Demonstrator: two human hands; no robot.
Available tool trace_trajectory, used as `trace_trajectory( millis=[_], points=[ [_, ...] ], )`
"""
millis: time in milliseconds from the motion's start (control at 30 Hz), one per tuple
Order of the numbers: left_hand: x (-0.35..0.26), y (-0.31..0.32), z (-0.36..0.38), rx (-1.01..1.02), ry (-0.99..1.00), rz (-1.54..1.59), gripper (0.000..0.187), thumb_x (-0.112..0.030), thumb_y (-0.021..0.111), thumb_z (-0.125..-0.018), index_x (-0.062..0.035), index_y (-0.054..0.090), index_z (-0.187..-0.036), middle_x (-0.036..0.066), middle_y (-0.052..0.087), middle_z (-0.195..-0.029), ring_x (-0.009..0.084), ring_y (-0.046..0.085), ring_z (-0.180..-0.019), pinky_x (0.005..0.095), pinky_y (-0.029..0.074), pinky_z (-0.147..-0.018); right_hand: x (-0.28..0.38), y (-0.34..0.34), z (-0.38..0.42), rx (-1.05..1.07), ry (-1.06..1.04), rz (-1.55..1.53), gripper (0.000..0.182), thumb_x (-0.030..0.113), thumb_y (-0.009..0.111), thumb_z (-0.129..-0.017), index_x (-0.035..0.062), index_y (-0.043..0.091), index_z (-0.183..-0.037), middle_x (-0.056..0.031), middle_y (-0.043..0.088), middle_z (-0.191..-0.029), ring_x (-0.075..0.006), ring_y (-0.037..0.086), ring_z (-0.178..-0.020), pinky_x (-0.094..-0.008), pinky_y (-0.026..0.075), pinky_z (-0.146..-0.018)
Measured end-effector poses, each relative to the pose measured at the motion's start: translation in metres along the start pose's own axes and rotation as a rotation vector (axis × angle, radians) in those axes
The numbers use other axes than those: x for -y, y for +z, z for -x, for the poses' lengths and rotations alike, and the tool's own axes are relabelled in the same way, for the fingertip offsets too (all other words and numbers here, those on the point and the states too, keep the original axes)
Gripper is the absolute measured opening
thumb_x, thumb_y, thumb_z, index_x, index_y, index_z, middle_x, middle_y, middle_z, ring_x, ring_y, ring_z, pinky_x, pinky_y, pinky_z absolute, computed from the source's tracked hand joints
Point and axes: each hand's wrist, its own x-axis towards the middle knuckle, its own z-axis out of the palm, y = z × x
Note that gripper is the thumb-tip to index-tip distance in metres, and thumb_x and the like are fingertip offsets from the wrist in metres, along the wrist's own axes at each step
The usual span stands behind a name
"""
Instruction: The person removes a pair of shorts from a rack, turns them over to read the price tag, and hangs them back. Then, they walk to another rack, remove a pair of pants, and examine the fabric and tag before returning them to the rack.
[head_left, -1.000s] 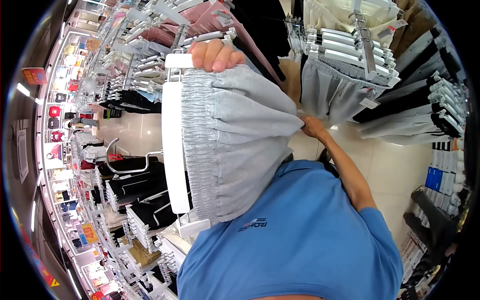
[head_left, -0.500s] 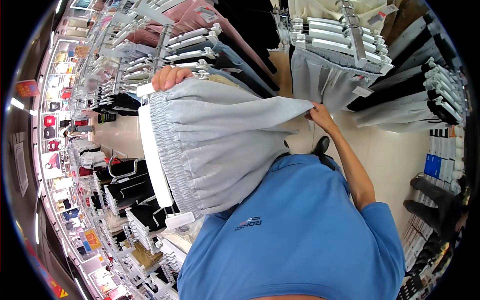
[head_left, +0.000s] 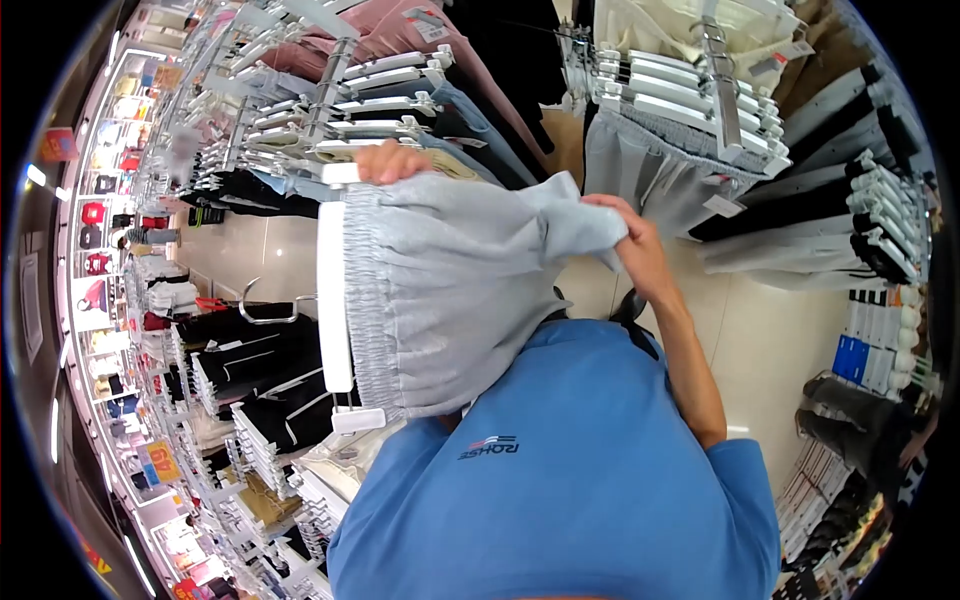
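Observation:
Light grey pants (head_left: 460, 280) with a gathered elastic waistband hang from a white clip hanger (head_left: 335, 300), held sideways in front of my chest. My left hand (head_left: 393, 161) is closed over the upper corner of the waistband, by the hanger's upper clip. The left arm is hidden behind the fabric. At the other end, my right hand (head_left: 638, 245) is closed on a bunched part of the pants leg, which is lifted and folded. The hanger's metal hook (head_left: 268, 305) points left, and its lower clip (head_left: 358, 420) grips the waistband's lower corner.
Racks of clothes on white hangers (head_left: 395, 95) stand ahead and to the left. More grey pants (head_left: 640, 150) hang on a rack ahead right, with black and grey garments beyond. Light floor tiles (head_left: 750, 310) show at right. Another person's legs (head_left: 850, 415) are at far right.
The pants and hanger have shifted right with my left hand. My right hand has moved slightly lower, and the leg end, stretched to a point before, is now bunched and folded.

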Motion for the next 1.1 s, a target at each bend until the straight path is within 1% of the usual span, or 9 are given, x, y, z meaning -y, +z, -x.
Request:
trace_trajectory(
  millis=[100,167,267,300,400,433,567,867,1100],
  points=[
    [0.025,-0.005,0.028,-0.102,-0.073,0.101,0.027,-0.028,0.042,-0.104,-0.0120,0.056,-0.087,0.001,0.053,-0.083,0.0166,0.055,-0.083,0.0318,0.040,-0.082,0.041,0.032,0.004,0.157,-0.220,0.095,0.028,-0.005,0.057,-0.087,0.0040,0.072,-0.110,-0.0103,0.056,-0.133,-0.0229,0.054,-0.122,-0.0317,0.042,-0.102],
    [0.041,-0.009,0.040,-0.137,-0.102,0.155,0.035,-0.032,0.036,-0.106,-0.0116,0.056,-0.085,0.001,0.053,-0.081,0.0166,0.055,-0.081,0.0321,0.040,-0.082,0.063,0.053,0.009,0.216,-0.260,0.109,0.024,-0.003,0.061,-0.087,0.0059,0.073,-0.105,-0.0105,0.057,-0.130,-0.0249,0.055,-0.119,-0.0326,0.042,-0.101],
    [0.058,-0.012,0.055,-0.229,-0.236,0.257,0.031,-0.024,0.039,-0.104,-0.0131,0.053,-0.078,-0.001,0.050,-0.076,0.0141,0.051,-0.075,0.0304,0.038,-0.080,0.075,0.075,0.007,0.312,-0.458,0.255,0.022,0.000,0.065,-0.083,0.0088,0.073,-0.101,-0.0120,0.057,-0.129,-0.0300,0.056,-0.115,-0.0360,0.043,-0.099],
    [0.061,-0.019,0.059,-0.202,-0.282,0.237,0.043,-0.030,0.029,-0.107,-0.0148,0.052,-0.073,-0.002,0.048,-0.075,0.0132,0.051,-0.075,0.0309,0.039,-0.080,0.073,0.082,0.004,0.306,-0.554,0.281,0.021,0.001,0.068,-0.081,0.0096,0.073,-0.100,-0.0120,0.057,-0.130,-0.0316,0.055,-0.108,-0.0369,0.044,-0.096],
    [0.069,-0.023,0.067,-0.221,-0.329,0.246,0.044,-0.030,0.028,-0.107,-0.0149,0.052,-0.073,-0.002,0.049,-0.075,0.0136,0.051,-0.075,0.0309,0.038,-0.080,0.071,0.096,0.003,0.389,-0.576,0.305,0.024,-0.001,0.068,-0.079,0.0088,0.072,-0.100,-0.0118,0.059,-0.129,-0.0328,0.055,-0.105,-0.0408,0.045,-0.093],
    [0.072,-0.021,0.068,-0.232,-0.328,0.247,0.044,-0.031,0.028,-0.107,-0.0149,0.052,-0.073,-0.002,0.049,-0.075,0.0138,0.051,-0.075,0.0310,0.038,-0.081,0.068,0.101,0.004,0.396,-0.598,0.277,0.030,-0.004,0.068,-0.073,0.0085,0.071,-0.101,-0.0093,0.058,-0.131,-0.0315,0.053,-0.095,-0.0408,0.046,-0.086],
    [0.076,-0.012,0.072,-0.268,-0.283,0.247,0.045,-0.032,0.027,-0.107,-0.0150,0.052,-0.073,-0.002,0.049,-0.075,0.0144,0.051,-0.076,0.0310,0.038,-0.082,0.058,0.114,0.009,0.481,-0.649,0.340,0.040,-0.008,0.067,-0.066,0.0084,0.069,-0.102,-0.0072,0.057,-0.133,-0.0304,0.049,-0.091,-0.0379,0.046,-0.082],
    [0.094,-0.001,0.069,-0.232,-0.062,0.253,0.048,-0.034,0.025,-0.108,-0.0152,0.052,-0.073,-0.001,0.049,-0.075,0.0158,0.052,-0.077,0.0312,0.038,-0.084,0.037,0.130,0.006,0.576,-0.734,0.396,0.044,-0.006,0.067,-0.063,0.0092,0.067,-0.105,-0.0035,0.058,-0.132,-0.0391,0.051,-0.117,-0.0417,0.046,-0.098],
    [0.072,0.017,0.063,-0.383,-0.037,0.200,0.051,-0.033,0.023,-0.108,-0.0180,0.046,-0.066,-0.002,0.047,-0.072,0.0130,0.052,-0.073,0.0313,0.038,-0.080,0.043,0.103,0.012,0.449,-0.598,0.443,0.038,-0.007,0.064,-0.069,0.0061,0.069,-0.104,-0.0061,0.067,-0.118,-0.0375,0.057,-0.111,-0.0434,0.045,-0.100]
  ],
)
